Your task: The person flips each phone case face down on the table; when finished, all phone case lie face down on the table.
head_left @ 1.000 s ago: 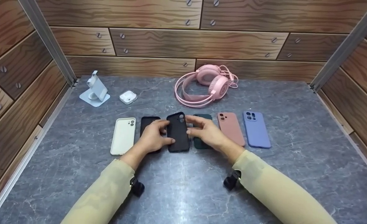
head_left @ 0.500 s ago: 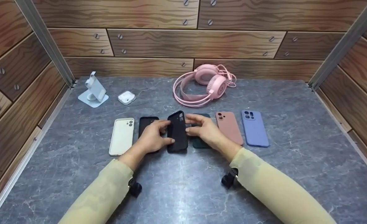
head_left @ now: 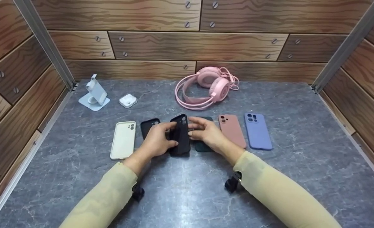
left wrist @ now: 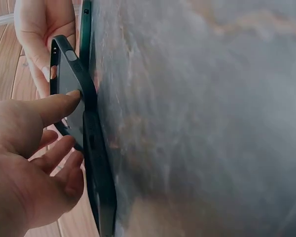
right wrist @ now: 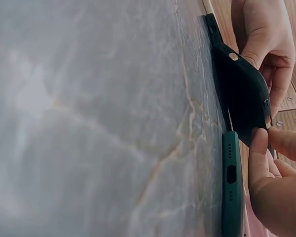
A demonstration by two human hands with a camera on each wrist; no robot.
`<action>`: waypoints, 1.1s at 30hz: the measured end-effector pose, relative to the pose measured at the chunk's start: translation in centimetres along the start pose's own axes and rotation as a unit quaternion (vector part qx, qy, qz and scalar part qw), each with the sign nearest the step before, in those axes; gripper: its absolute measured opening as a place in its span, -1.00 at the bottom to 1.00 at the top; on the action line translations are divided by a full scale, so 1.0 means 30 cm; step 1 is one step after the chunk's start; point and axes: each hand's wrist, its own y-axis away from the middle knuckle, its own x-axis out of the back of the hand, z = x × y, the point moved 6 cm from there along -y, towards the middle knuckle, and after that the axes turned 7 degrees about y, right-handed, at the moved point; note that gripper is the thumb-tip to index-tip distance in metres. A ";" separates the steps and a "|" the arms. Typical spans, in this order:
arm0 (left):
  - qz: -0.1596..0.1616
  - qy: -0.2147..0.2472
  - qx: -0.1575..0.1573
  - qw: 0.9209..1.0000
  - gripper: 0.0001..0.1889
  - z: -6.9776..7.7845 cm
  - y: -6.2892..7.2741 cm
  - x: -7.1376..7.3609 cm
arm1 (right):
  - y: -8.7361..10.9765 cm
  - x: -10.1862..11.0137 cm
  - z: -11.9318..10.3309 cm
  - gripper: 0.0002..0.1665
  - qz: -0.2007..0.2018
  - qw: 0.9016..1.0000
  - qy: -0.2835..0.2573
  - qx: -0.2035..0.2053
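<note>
In the middle of the row, a black phone case (head_left: 182, 137) stands tilted with its right edge raised and its inner side up. My right hand (head_left: 209, 132) pinches that raised edge between thumb and fingertips. My left hand (head_left: 156, 139) reaches over from the other side, its thumb resting on the inside of the case (left wrist: 71, 71) and its other fingers loosely bent. Under the left hand lies a second black phone case (head_left: 147, 127), partly hidden and slightly turned. A dark green phone case (right wrist: 232, 190) lies beneath my right hand, mostly covered in the head view.
A white phone case (head_left: 123, 139) lies at the row's left end; pink (head_left: 232, 131) and lavender (head_left: 259, 131) cases lie at the right. Behind stand a folding charging stand (head_left: 95, 95), a small clear box (head_left: 128, 100) and pink headphones (head_left: 206, 87). Wood-patterned walls enclose the table.
The middle black case has tilted more steeply, its right edge rising with my right hand. The second black case has turned a little under my left hand. The head view has shifted slightly.
</note>
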 end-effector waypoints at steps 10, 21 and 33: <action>-0.047 0.065 0.008 0.997 -0.28 0.032 -0.008 -0.010 | -0.006 -0.006 -0.003 -0.22 -0.005 1.000 -0.003 0.004; -0.097 0.241 0.082 0.962 -0.17 0.029 0.001 -0.011 | -0.012 -0.017 -0.008 -0.22 -0.015 1.000 -0.023 0.005; -0.117 0.328 0.105 0.932 -0.10 0.024 0.007 -0.028 | -0.013 -0.025 -0.017 -0.23 -0.026 0.999 -0.031 -0.006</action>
